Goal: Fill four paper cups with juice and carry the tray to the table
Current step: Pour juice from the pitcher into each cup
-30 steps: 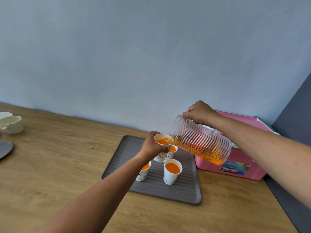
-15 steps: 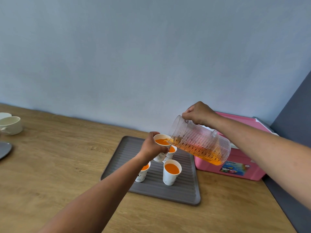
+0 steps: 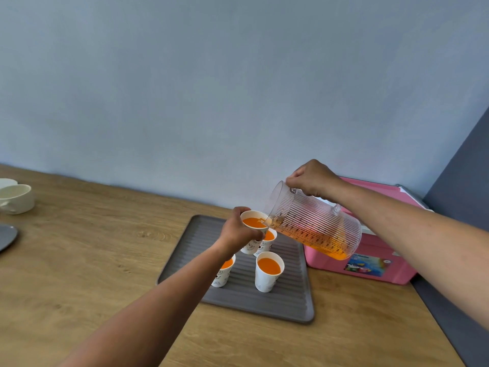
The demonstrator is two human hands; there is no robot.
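Note:
My left hand (image 3: 236,231) grips a white paper cup (image 3: 254,223) lifted above the grey ribbed tray (image 3: 288,305); orange juice stands high in it. My right hand (image 3: 312,178) holds the handle of a clear ribbed pitcher (image 3: 315,223), tilted with its spout at the cup's rim and juice pooled along its lower side. On the tray stand three more paper cups with juice: one at the back (image 3: 267,241), one at the front right (image 3: 268,271), and one at the front left (image 3: 224,272), partly hidden by my left forearm.
A pink cooler box (image 3: 375,258) sits right of the tray against the wall. Cream cups (image 3: 16,198) and a grey plate edge (image 3: 6,235) lie at the far left of the wooden counter (image 3: 92,250). A dark panel (image 3: 460,181) borders the right side.
The juice level in the held cup has risen a little. Both hands and the pitcher stay almost where they were.

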